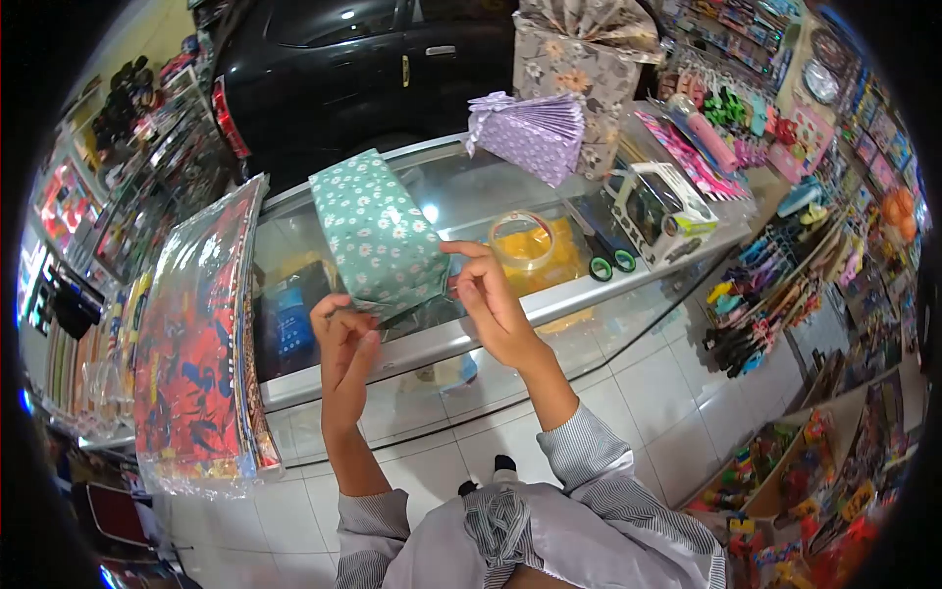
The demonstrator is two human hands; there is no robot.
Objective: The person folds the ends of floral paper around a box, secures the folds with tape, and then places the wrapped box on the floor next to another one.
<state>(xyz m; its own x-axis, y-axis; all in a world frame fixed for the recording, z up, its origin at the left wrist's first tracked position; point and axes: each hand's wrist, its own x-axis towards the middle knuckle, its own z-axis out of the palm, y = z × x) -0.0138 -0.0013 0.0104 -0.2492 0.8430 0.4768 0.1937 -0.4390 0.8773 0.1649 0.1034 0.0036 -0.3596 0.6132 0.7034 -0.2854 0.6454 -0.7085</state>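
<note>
A box wrapped in green daisy-print paper (378, 231) lies on the glass display counter (461, 187), its near end facing me. My left hand (345, 344) is at its near left corner, fingers bent and thumb close to the paper's edge. At the near right corner, the fingers of my right hand (491, 306) are curled against the paper. Both hands grip the near end of the box between them; the fingertips are partly hidden. Right of the box are a roll of clear tape (522, 241) and scissors with black and green handles (610, 263).
A purple pleated gift package (530, 135) and a taller floral one (579, 83) stand at the back. A boxed toy (659, 211) sits to the right. Plastic-covered wrapping sheets (191, 344) overhang the counter's left end. A black car (353, 79) is behind.
</note>
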